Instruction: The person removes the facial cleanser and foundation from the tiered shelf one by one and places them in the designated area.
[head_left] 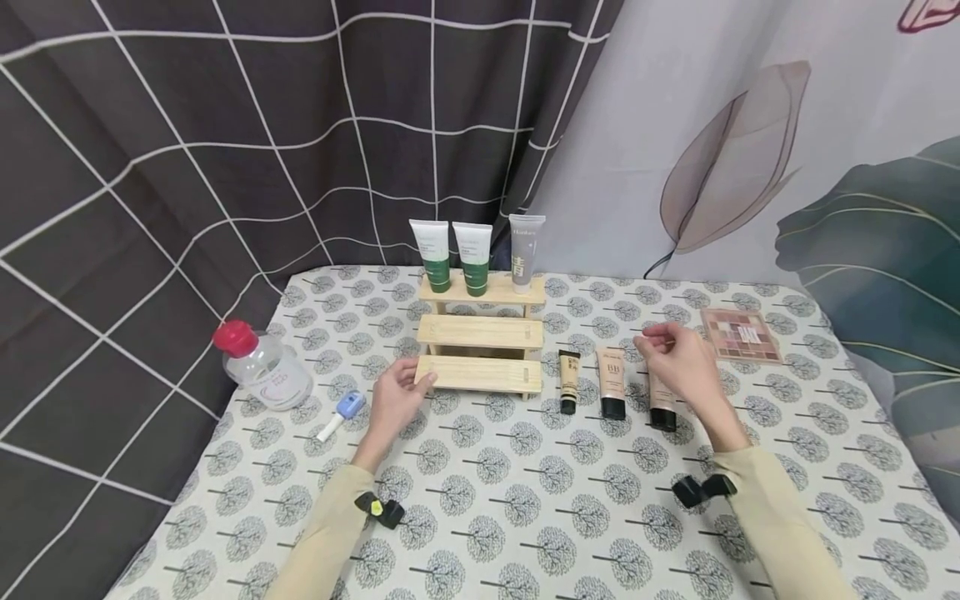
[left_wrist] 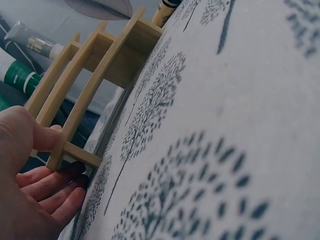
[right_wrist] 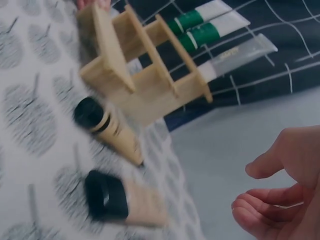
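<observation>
Head view shows two curtains as the biggest stuff: a dark grid curtain (head_left: 300, 108) from 9 to 12 o'clock and a pale leaf-print curtain (head_left: 637, 167) from 1 to 3. One tree-print cloth (head_left: 510, 508) covers the table. Then one wooden stand (head_left: 480, 332), three steps, pretty much mid-table.

Two hands, both working around it. Left hand (head_left: 396, 404) sits at the stand's 8 o'clock, thumb and fingers clamped on the end of the bottom step. Right hand (head_left: 684, 358) is out at 3 o'clock, thumb and fingertips apart with nothing between them, over a beige tube (head_left: 663, 402); can't tell if it's touching.

One red-capped bottle (head_left: 273, 371) at 9 o'clock, one makeup palette (head_left: 742, 335) at 3. Six tubes total: three up top at 12 o'clock, namely a grey tube (head_left: 524, 250), a white-and-green tube (head_left: 474, 254) and its twin (head_left: 431, 250); three lying near 4 o'clock, that beige one plus a BB tube (head_left: 612, 379) and a slim yellow tube (head_left: 569, 379). Smallest: one blue-and-white gadget (head_left: 347, 408), 8 o'clock.
</observation>
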